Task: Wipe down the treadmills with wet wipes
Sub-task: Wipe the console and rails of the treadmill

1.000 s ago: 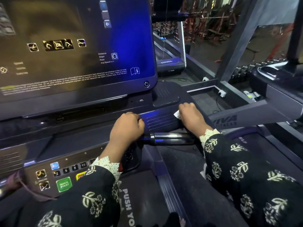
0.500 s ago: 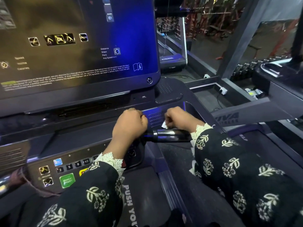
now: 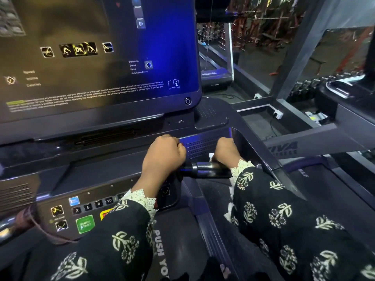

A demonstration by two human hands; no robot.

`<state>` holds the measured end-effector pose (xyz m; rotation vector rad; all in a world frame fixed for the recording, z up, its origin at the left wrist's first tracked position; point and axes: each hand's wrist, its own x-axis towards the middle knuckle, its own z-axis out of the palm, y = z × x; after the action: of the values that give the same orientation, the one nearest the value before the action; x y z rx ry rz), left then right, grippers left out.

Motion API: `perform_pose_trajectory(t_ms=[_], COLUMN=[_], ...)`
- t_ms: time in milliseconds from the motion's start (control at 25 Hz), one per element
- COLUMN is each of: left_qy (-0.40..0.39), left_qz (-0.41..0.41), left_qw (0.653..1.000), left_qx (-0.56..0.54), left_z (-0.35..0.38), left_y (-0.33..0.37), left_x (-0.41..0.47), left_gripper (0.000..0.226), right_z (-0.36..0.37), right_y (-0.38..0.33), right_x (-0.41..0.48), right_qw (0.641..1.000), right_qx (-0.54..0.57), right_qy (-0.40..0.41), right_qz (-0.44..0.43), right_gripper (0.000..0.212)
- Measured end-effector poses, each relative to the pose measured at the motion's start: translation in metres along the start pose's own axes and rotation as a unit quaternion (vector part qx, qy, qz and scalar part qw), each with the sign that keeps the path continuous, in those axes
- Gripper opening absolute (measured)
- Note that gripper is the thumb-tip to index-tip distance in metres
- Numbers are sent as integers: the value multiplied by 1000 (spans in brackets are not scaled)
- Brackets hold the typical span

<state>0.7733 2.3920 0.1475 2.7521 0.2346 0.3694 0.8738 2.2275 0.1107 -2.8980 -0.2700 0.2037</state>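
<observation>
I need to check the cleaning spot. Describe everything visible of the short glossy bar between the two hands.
The short glossy dark metal-looking bar lies horizontal below the console's vent slots, reflecting blue light. The left hand curls around its left end; the right hand holds a white wet wipe against its right part.
</observation>
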Motion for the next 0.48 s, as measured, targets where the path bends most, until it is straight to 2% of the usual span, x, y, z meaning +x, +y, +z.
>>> perform_pose_trajectory(t_ms=[120, 240, 320, 400, 480], left_qy=[2, 3, 15, 37, 56], left_qz=[-7, -25, -43, -67, -96], left_qw=[1000, 1000, 999, 996, 994], left_qx=[-5, -17, -27, -34, -27], left_z=[-1, -3, -7, -10, -13], left_y=[-1, 0, 1, 3, 5], left_x=[0, -1, -5, -8, -11], left_gripper=[27, 26, 27, 28, 30], right_z=[-3, -10, -11, -7, -4], right_y=[-12, -24, -29, -24, -23], right_x=[4, 8, 6, 6, 5], right_qw=[998, 990, 979, 947, 927], right_qx=[63, 139, 187, 258, 264], right_qy=[-10, 31, 83, 191, 262], right_qz=[9, 5, 8, 23, 49], right_gripper=[24, 6, 14, 16, 16])
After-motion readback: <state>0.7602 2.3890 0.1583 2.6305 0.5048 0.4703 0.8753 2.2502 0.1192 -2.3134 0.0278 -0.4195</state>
